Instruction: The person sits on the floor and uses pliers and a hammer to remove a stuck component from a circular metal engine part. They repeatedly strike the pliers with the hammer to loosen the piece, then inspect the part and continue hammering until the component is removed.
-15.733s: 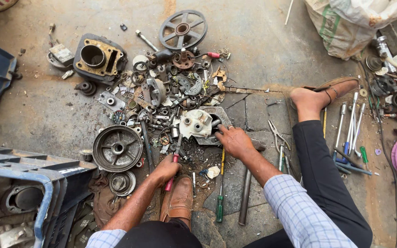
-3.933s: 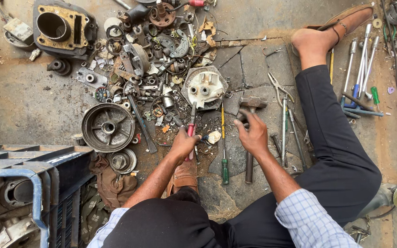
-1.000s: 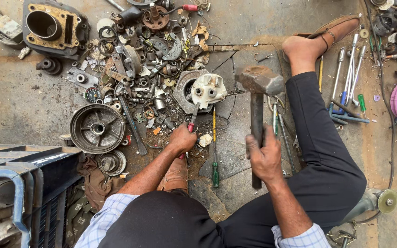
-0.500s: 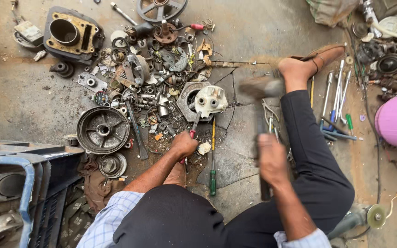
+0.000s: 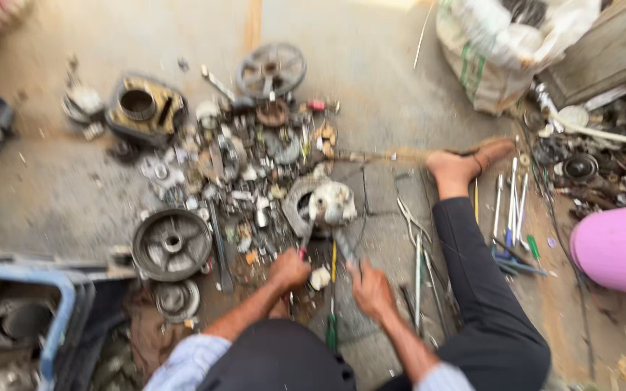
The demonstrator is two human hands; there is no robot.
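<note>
You are sitting in a floor-level repair workshop, where engine parts (image 5: 255, 166), pulley wheels (image 5: 172, 244) and hand tools (image 5: 512, 217) are lying scattered across the concrete floor (image 5: 371, 65).

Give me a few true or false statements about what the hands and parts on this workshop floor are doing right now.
1. The right hand grips a hammer handle. True.
2. The left hand is empty. False: it holds a red-handled tool against the round metal part.
3. A grooved pulley lies left of the hands. True.
4. The spoked wheel sits between the hands. False: it lies far beyond them.
</note>
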